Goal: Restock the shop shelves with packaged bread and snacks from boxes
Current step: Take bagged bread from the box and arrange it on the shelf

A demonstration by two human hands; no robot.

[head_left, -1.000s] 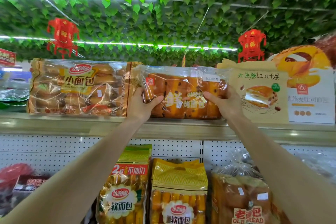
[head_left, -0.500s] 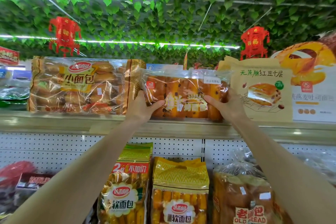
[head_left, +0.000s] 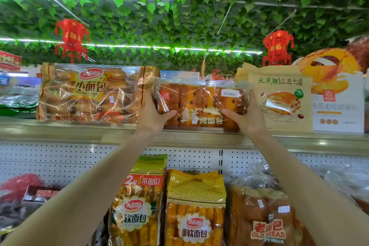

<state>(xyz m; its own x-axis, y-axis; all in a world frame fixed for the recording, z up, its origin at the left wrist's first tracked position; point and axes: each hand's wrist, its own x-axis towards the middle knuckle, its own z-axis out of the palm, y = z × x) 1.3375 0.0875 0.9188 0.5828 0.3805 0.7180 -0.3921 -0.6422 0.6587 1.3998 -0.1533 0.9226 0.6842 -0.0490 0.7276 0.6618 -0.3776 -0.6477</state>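
Observation:
A clear bag of raisin-studded baked bread (head_left: 201, 104) stands on the top shelf (head_left: 179, 138), between a large bag of small bread rolls (head_left: 89, 92) and a beige red-bean pastry pack (head_left: 279, 98). My left hand (head_left: 153, 114) grips the bag's left end, thumb across its front. My right hand (head_left: 243, 116) grips the right end the same way. Both arms reach up from below.
A white toast box (head_left: 337, 104) stands at the far right of the top shelf. Below hang soft-bread bags (head_left: 137, 203) (head_left: 195, 209) and an Old Bread loaf (head_left: 265, 219) against a white pegboard (head_left: 60, 162). Red lanterns (head_left: 70, 39) and green leaves hang overhead.
The bread bag has settled a little lower and deeper onto the top shelf, with both hands still holding its ends. The view shifted slightly.

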